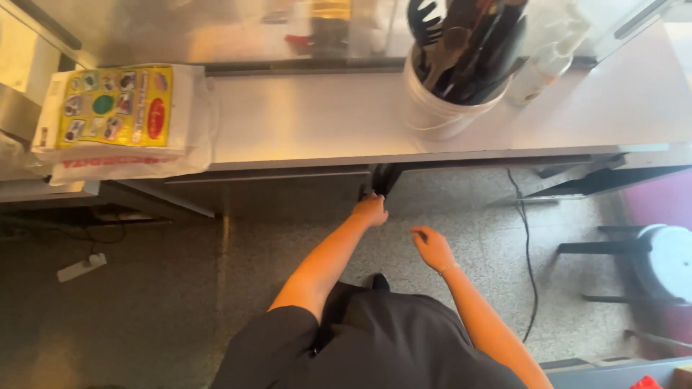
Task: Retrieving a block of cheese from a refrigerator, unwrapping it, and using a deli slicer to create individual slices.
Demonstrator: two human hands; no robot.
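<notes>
The left hand [371, 209] has its grip clenched on a dark object [383, 178] under the table [317, 122]. The right hand [431, 246] hangs released nearby. Best to pull it out straight, wrist steady.

Bright, washed-out light from upper right; glare blows out the steel counter [317, 119] top and backsplash. Floor [180, 288] under it dim, in shadow. Whole frame soft, hands slightly motion-blurred, wide-angle bend at edges
</notes>
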